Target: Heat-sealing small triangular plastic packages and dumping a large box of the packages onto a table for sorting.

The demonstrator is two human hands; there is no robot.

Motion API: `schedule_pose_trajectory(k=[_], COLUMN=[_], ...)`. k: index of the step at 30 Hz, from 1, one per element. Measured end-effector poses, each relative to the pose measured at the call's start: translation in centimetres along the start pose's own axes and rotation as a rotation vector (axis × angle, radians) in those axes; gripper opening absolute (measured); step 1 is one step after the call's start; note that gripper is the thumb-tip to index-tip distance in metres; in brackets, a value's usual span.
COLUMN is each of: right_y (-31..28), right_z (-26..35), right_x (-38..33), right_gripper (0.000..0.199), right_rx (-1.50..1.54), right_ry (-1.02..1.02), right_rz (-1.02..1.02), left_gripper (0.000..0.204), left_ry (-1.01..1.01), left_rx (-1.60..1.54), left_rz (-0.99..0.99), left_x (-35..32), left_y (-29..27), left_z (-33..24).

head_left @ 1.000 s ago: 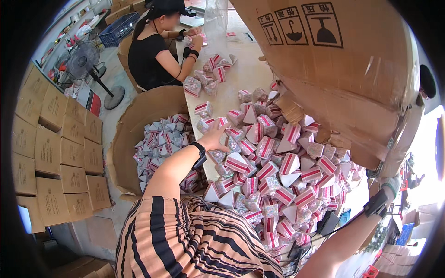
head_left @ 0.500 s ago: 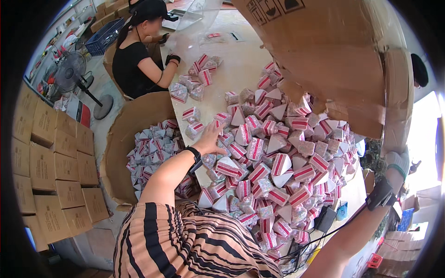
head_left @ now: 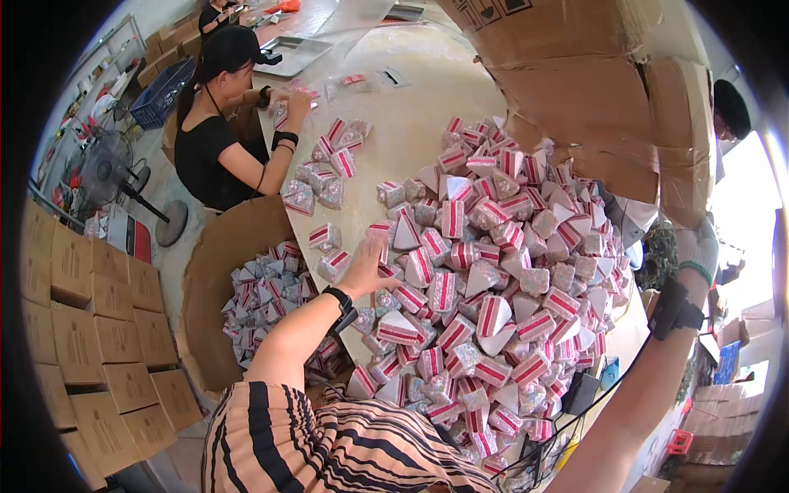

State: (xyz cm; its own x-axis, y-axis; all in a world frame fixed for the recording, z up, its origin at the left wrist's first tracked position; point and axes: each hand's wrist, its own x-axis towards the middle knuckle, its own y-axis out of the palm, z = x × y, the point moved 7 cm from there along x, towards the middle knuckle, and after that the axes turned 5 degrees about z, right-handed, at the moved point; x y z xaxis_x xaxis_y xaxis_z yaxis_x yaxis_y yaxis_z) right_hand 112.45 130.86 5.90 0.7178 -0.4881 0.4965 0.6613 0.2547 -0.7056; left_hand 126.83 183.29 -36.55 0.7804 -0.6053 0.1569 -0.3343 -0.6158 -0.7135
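Observation:
A large heap of red-and-white triangular packets (head_left: 493,312) covers the pale table (head_left: 411,123). My left hand (head_left: 370,264), with a black wristband, lies palm down, fingers spread, on packets at the heap's left edge near the table rim. My right hand (head_left: 697,246) reaches up at the right and grips the lower edge of a big cardboard box (head_left: 592,90) that is tilted over the heap. A black band sits on that wrist too.
A brown carton (head_left: 205,271) with several more packets stands below the table's left edge. A person in black (head_left: 214,152) handles packets at the far left of the table. Stacked cartons (head_left: 90,329), a fan (head_left: 107,168) and a blue crate (head_left: 160,103) are on the left.
The cardboard box has swung up and away to the upper right, baring more of the heap. My left hand stays on the heap's left edge.

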Motion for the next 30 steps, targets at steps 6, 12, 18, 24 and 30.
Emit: schedule_pose_trajectory(k=[6, 12, 18, 24, 30], right_y=[6.4, 13.7, 26.3, 35.1, 39.7], right_z=[8.6, 4.0, 22.2, 27.7, 23.6], right_x=[-1.4, -0.1, -20.3, -39.6, -46.8], right_gripper=[0.043, 0.041, 0.06, 0.053, 0.032], right_rx=[-0.043, 0.747, -0.317, -0.078, -0.377], right_ry=[0.04, 0.021, -0.565, -1.043, -1.169], right_rz=[0.053, 0.302, 0.679, 1.227, 1.224], left_gripper=[0.112, 0.115, 0.126, 0.127, 0.13], left_ry=[-0.017, 0.046, -0.236, -0.489, -0.496], left_rx=[-0.022, -0.055, -0.07, 0.054, -0.106], left_rz=[0.039, 0.009, 0.119, 0.353, 0.429], left_x=[0.6, 4.1, 9.8, 14.2, 13.9], left_y=[-1.0, -2.1, -3.1, -2.6, -0.2], left_z=[-0.3, 2.2, 10.4, 10.8, 11.0])
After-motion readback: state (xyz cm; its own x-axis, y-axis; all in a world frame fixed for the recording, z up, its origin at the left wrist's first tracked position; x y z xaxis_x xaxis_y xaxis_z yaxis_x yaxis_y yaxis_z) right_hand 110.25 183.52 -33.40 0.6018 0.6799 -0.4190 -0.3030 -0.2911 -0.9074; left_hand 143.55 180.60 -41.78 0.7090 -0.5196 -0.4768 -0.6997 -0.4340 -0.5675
